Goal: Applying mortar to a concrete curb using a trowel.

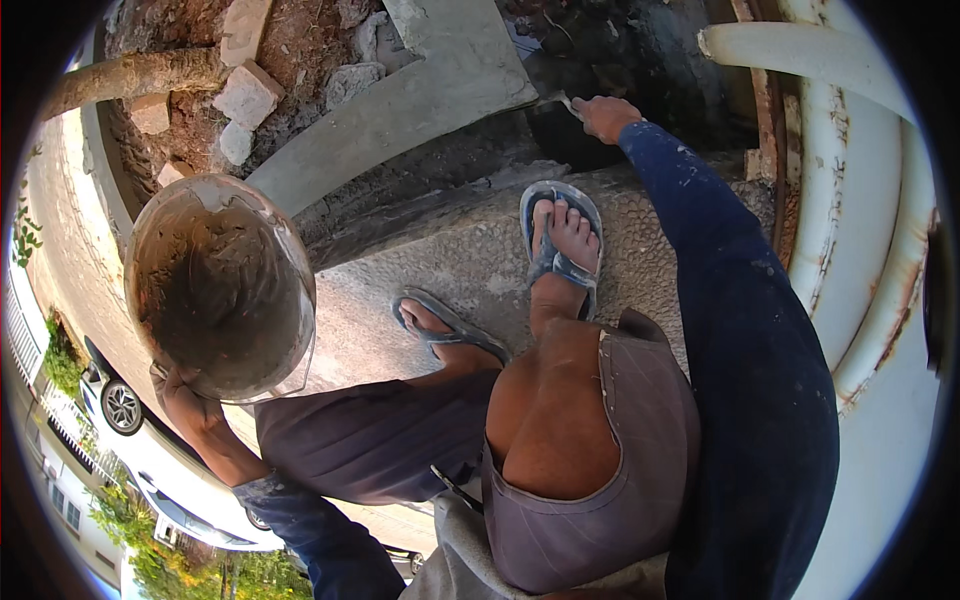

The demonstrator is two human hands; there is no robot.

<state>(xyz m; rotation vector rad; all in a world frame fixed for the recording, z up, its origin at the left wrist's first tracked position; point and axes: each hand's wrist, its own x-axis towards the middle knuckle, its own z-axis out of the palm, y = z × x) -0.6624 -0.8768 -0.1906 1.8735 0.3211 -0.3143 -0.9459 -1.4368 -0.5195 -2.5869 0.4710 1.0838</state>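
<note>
My left hand (187,396) grips the near bottom-left edge of a mortar-smeared bucket (303,285), which is tipped so its inside faces up at me. Grey wet mortar (215,300) coats the bucket's wall and bottom. Stretched far forward, my right hand (606,118) is closed around the handle of a small trowel (571,106). The trowel's thin metal end touches or nearly touches the edge of a smooth grey cement ledge (410,110). My fingers hide part of its handle.
Broken bricks (249,95) and reddish soil lie beyond the ledge on the left. A dark, wet-looking pit (620,60) is past my right hand. Rusty white pipes (850,200) stand at the right. My sandalled feet (567,235) rest on rough stone. Parked cars (160,440) are far left.
</note>
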